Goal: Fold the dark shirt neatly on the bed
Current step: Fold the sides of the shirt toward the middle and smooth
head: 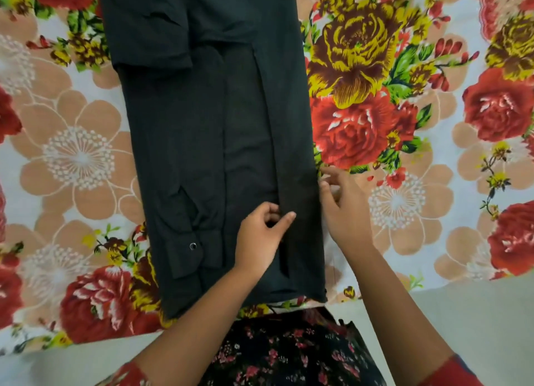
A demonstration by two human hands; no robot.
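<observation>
I am folding the dark shirt (208,142) on the floral bedsheet (404,102).

My left hand (260,235) is pinching a fabric fold; my right hand (344,209) is hovering open beside its edge.

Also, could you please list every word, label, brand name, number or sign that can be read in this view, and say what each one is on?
None: no readable text shows anywhere.
dark shirt: plain fabric, no label or print visible; the small round metal snap on the cuff bears no legible marking.
floral bedsheet: flower pattern only, no words.
left hand and right hand: nothing written on them.
</observation>
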